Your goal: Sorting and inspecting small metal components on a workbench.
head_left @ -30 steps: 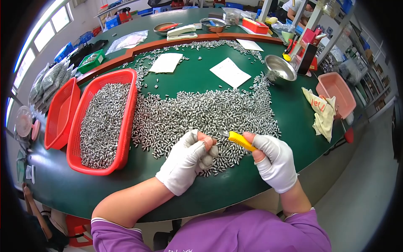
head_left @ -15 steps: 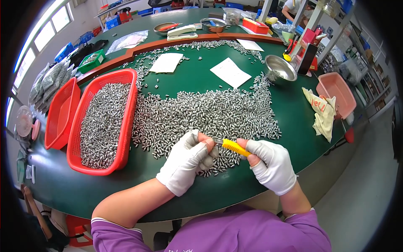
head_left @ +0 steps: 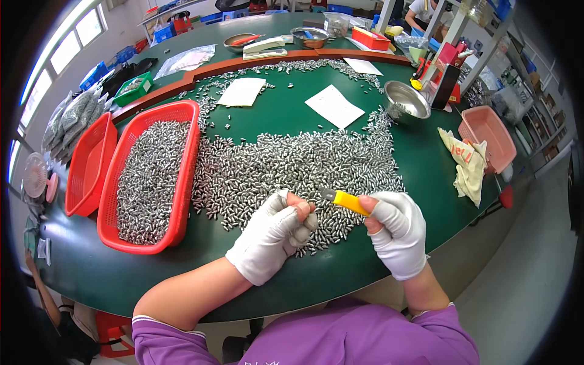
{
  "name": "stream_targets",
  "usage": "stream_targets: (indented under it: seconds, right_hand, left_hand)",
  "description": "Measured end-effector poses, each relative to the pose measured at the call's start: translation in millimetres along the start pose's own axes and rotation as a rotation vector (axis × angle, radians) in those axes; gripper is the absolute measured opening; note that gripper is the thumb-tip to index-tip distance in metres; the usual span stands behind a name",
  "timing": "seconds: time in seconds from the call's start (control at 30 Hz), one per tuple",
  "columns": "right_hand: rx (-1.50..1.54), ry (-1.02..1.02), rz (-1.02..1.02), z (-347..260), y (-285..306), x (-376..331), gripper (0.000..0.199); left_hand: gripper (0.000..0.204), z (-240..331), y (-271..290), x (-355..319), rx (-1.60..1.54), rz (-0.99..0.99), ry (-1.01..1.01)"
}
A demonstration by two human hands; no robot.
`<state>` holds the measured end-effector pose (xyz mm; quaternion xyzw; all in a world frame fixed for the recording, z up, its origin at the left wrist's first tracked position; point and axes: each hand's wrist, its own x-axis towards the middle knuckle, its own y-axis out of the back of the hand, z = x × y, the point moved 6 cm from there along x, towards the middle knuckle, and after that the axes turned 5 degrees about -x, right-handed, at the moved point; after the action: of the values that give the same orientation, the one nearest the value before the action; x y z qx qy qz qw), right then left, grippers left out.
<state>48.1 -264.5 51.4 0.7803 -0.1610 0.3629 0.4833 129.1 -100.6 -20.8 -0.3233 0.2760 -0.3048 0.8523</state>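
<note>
Both my hands wear white gloves with bare fingertips, over the near edge of a green table (head_left: 109,274). My left hand (head_left: 274,234) is closed around small silver metal pieces, one pinched at its fingertips. My right hand (head_left: 396,234) grips a yellow utility knife (head_left: 345,200), its blade end pointing left toward the piece in my left hand. Just beyond both hands lies a wide heap of small silver metal pieces (head_left: 292,167) spread across the table.
A red basket (head_left: 185,176) full of the same pieces stands to the left, beside an emptier red basket (head_left: 91,164). A steel bowl (head_left: 406,100), a pink tray (head_left: 486,137), a yellowish cloth (head_left: 467,167) and white paper sheets (head_left: 333,105) lie further back and right.
My right hand has shifted the yellow knife left, closer to my left hand's fingertips. My left hand stays in place.
</note>
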Motion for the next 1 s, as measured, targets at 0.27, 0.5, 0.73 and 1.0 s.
stream_targets:
  seconds: [0.27, 0.5, 0.73, 1.0]
  right_hand:
    - [0.221, -0.144, -0.113, 2, 1, -1, 0.027]
    - [0.232, -0.176, -0.209, 4, -7, -3, 0.027]
    - [0.141, -0.11, -0.167, 2, -9, -3, 0.026]
    - [-0.094, 0.107, -0.003, -3, -5, 0, 0.036]
  left_hand:
    - [0.017, -1, 1, 2, -0.037, -0.036, 0.002]
    - [0.018, 0, 0, 0, 0.0, -0.012, 0.0]
    - [0.019, 0, 1, 1, 0.031, -0.028, -0.006]
    - [0.019, -1, 0, 0, -0.017, -0.063, 0.02]
